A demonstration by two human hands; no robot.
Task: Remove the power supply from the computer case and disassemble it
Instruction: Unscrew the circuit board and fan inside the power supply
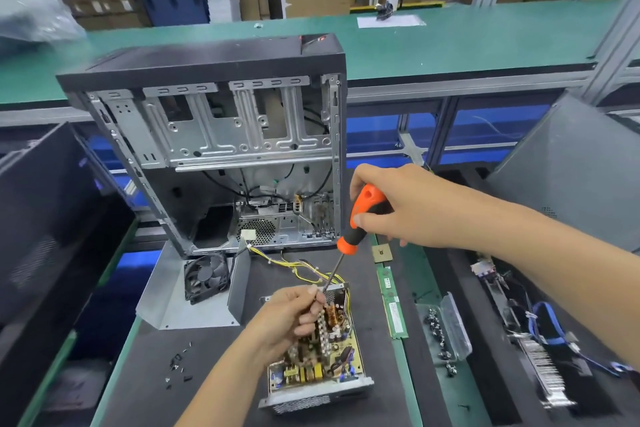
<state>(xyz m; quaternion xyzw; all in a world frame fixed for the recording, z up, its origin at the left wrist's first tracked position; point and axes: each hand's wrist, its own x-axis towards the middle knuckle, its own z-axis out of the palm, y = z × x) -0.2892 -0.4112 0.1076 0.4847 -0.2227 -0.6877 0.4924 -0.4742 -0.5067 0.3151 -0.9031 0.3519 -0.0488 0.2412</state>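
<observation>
The power supply (pixel 315 350) is already out of the computer case (pixel 214 146) and lies on the dark surface (pixel 194 357) in front of it, its cover (pixel 194 291) set aside beside a loose fan (pixel 206 277), so the circuit board is bare. The right hand (pixel 401 208) is wrapped around the orange-and-black handle of a screwdriver (pixel 349 236), while the left hand (pixel 294 314) pinches the thin shaft near its tip, steering it down among the parts at the far end of the board. My guess is that a board screw is the target, though the tip itself is hidden by the fingers. The risk is a slip: if the tip misses the screw head, it could skid into the copper coil or the yellow wires (pixel 304 267), or jab the guiding fingers. A freed screw could also drop between the parts, well apart from the clear box of screws (pixel 446 329).
</observation>
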